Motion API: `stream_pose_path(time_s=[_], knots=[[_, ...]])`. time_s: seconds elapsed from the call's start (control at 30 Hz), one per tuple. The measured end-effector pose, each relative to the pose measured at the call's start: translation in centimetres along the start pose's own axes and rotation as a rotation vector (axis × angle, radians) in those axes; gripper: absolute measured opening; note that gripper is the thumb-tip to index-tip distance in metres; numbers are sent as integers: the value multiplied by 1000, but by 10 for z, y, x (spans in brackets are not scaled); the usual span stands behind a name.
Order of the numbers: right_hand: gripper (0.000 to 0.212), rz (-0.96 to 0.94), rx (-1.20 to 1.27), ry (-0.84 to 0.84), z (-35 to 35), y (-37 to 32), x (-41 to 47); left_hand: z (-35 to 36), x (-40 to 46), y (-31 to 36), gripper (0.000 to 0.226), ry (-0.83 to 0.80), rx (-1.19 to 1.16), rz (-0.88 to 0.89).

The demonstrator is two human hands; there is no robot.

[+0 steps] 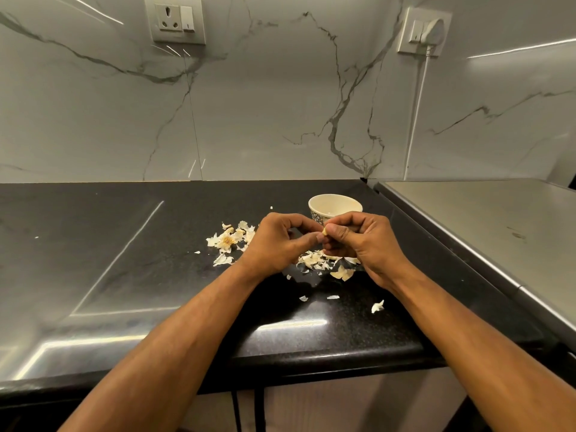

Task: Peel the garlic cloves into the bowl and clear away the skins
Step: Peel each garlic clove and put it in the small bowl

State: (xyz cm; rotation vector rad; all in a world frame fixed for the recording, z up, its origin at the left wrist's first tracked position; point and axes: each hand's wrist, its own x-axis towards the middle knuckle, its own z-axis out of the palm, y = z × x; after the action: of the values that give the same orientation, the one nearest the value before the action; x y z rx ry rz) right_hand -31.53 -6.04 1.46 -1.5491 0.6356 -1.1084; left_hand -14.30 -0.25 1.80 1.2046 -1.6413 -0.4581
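Bare hands [324,241] around small pale clove [325,231]

Garlic clove [324,231] mostly hidden by fingers [335,229], bowl [335,206] base behind hands, contents unseen

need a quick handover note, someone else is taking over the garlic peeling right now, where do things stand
Hands: the right hand pinches a garlic clove at its fingertips; the left hand has its thumb and fingers curled right against it, apparently working the skin.
Things: the bowl sits on the black counter just behind the hands; its contents can't be seen. Loose skins lie under the hands, with a second heap around the stripped bulb base to the left.
Done: a good deal of peeling, judging by the skins.
Left: finish this clove, drop it in the bowl, then clear all the skins.
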Motion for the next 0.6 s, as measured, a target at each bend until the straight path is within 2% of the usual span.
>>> stream_pose_path(time_s=[0.13,0.6], knots=[[11,6,9,1,1,1,0,1,0,-2,13,29,75,28],[8,31,13,-41,0,-2,-2,0,-2,3,5,35,57,51]])
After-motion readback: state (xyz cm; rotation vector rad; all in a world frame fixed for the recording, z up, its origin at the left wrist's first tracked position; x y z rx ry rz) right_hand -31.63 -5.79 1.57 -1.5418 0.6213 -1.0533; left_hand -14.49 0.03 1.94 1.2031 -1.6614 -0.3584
